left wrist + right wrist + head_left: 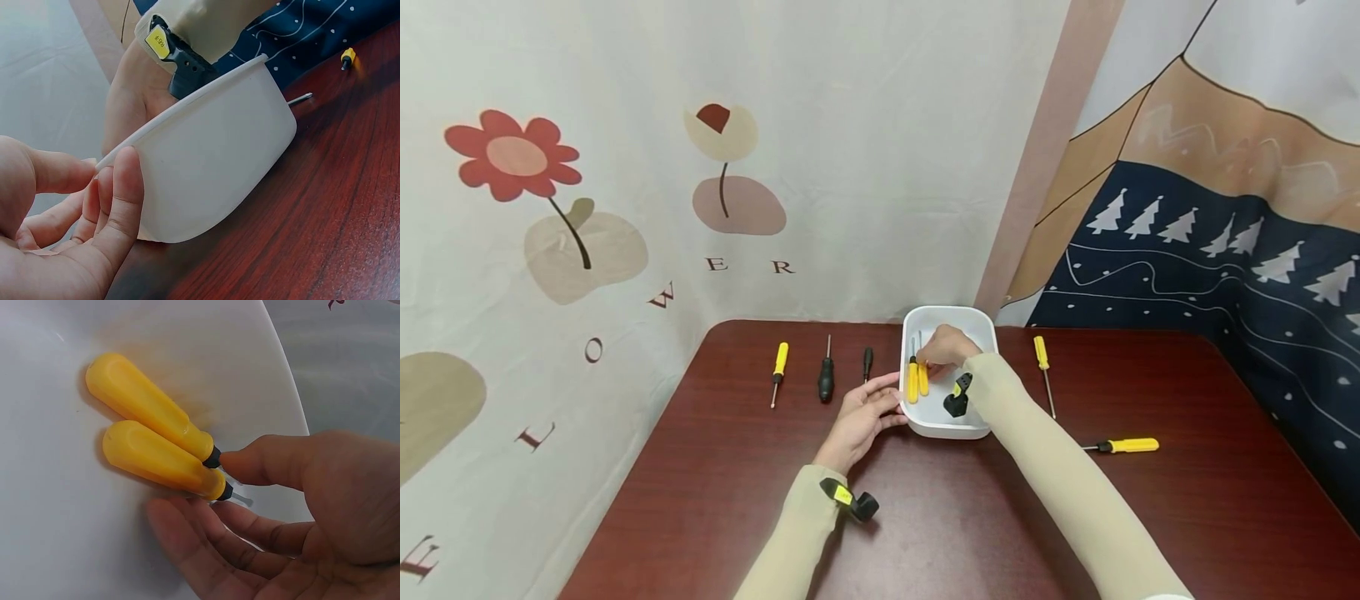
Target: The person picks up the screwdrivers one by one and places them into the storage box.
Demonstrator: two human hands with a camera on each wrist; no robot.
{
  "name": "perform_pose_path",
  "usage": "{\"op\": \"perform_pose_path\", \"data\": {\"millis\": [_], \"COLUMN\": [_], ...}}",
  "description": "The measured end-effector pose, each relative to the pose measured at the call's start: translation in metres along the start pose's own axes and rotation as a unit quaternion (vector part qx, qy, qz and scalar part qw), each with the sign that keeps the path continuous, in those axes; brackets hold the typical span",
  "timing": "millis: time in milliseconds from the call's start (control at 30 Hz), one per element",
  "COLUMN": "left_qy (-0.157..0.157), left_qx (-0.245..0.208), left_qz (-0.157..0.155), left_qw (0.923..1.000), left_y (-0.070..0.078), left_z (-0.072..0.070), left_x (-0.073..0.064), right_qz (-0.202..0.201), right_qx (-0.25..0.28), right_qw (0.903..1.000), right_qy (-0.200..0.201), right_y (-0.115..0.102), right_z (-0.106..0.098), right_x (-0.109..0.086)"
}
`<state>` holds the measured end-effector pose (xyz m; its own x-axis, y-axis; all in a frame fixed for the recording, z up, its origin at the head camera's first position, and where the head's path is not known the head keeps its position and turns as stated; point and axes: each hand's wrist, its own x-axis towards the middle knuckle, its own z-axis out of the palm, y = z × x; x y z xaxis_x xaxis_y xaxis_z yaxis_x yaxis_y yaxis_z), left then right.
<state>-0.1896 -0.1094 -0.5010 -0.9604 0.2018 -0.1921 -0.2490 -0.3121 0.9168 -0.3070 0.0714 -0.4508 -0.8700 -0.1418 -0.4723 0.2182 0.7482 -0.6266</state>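
Two yellow-handled screwdrivers [156,456] lie side by side along the left of a white tray [953,429]. My right hand [946,346] reaches inside the tray, its thumb at the black collar of one screwdriver. The other fingers of the right hand [262,531] extend beside the second screwdriver, loosely spread rather than wrapped round it. At the tray's near left corner, my left hand [861,421] holds the outside, thumb and fingers on either side of the corner. In the left wrist view, fingertips of the left hand [94,212] touch the rim and outer wall.
Left of the tray stand a yellow screwdriver [781,360], a black screwdriver [827,379] and a smaller black-handled tool [868,360], partly hidden by my left hand. To the right lie two more yellow-handled screwdrivers [1041,354], one partly behind my right sleeve. Printed curtains [880,167] hang behind the table.
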Motion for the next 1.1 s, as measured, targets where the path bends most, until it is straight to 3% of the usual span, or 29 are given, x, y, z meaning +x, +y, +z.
{"op": "perform_pose_path", "data": {"millis": [200,433,800,1100], "left_qy": [0.000,-0.001,0.000,0.001], "left_qx": [0.001,0.006,0.009,0.006], "left_qz": [0.000,0.001,0.001,0.001], "left_qw": [1.0000,1.0000,1.0000,1.0000], "left_y": [-0.001,-0.001,-0.002,0.000], "left_z": [0.000,0.000,0.000,0.001], "left_x": [0.000,0.001,0.002,0.000], "right_qz": [-0.003,-0.036,-0.074,-0.133], "right_qx": [-0.028,-0.068,-0.148,-0.167], "right_qw": [0.9996,0.9970,0.9861,0.9769], "right_qy": [-0.002,-0.009,-0.013,-0.003], "right_y": [0.001,0.002,0.005,0.008], "right_z": [-0.004,-0.011,-0.019,-0.025], "right_x": [-0.001,-0.006,-0.017,-0.029]}}
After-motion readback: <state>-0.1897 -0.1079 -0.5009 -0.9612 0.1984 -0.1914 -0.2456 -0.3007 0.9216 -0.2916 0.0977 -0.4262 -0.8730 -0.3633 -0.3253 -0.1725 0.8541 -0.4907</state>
